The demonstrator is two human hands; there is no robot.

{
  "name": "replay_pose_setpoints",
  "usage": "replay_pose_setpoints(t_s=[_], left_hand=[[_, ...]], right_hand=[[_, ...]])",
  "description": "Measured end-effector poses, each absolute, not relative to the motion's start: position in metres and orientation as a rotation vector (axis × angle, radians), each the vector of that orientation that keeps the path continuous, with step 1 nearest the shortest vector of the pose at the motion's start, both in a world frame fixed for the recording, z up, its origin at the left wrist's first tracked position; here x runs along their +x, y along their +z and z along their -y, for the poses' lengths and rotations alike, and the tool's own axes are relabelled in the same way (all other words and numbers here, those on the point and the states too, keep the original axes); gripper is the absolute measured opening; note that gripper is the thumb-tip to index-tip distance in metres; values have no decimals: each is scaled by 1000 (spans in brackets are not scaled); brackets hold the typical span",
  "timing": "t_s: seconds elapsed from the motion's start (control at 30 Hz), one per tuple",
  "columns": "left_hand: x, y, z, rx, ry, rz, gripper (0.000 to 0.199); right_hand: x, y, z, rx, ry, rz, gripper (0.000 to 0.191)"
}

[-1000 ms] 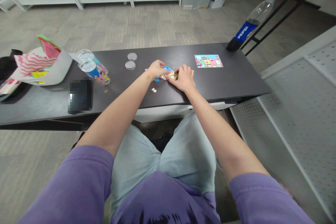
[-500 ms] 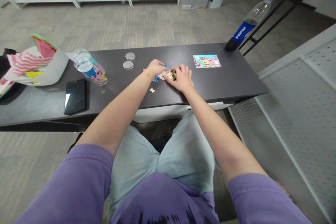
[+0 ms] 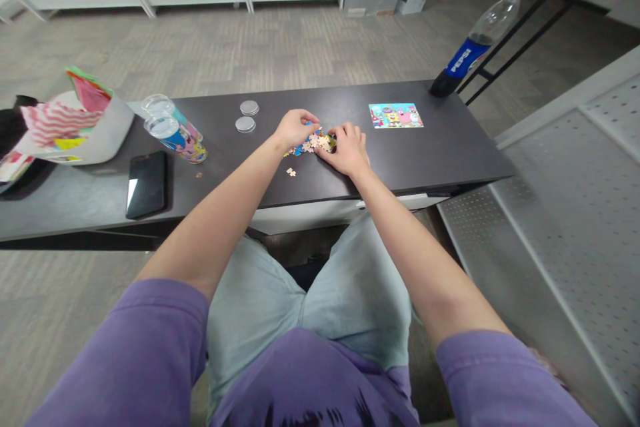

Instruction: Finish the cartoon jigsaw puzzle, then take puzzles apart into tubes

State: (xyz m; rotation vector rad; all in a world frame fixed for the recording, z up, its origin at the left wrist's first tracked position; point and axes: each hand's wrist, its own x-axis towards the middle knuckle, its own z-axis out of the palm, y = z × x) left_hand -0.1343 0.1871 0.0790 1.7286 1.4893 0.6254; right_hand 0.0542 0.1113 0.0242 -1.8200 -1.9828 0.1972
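A small heap of jigsaw puzzle pieces, mostly pale backs with some blue and yellow faces, lies on the dark table between my hands. Over the heap's far left side, my left hand has its fingers pinched together, with a bit of blue showing at the tips. My right hand rests on the table with thumb and fingers curled around pieces at the heap's right edge. Nearer to me, a few loose pieces lie apart. To the right is a colourful cartoon picture card, lying flat.
Two round silver lids lie at the back. Left of them are two clear-topped printed canisters, a black phone and a white basket of coloured packets. A Pepsi bottle stands at the table's far right corner.
My left hand has lifted slightly up and left, uncovering more of the heap. My right hand stays around the pieces at the right edge.
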Motion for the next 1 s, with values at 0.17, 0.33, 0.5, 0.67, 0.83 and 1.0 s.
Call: replay_pose_setpoints(t_s=[0.17,0.33,0.5,0.67,0.83,1.0], left_hand=[[-145,92,-183,1859,653,-1479,37],[-153,101,-184,1885,744,-1493,33],[-163,102,-185,1954,695,-1489,30],[-175,92,-178,2078,541,-1502,37],[-186,77,-160,2208,414,-1566,53],[-189,65,-147,2260,352,-1600,57]], right_hand=[[54,28,-109,-1830,204,1987,56],[54,28,-109,-1831,206,1985,50],[56,27,-112,-1814,216,1987,38],[58,23,-115,-1808,228,1973,36],[58,19,-116,-1810,220,1925,39],[61,19,-118,-1814,258,1893,36]])
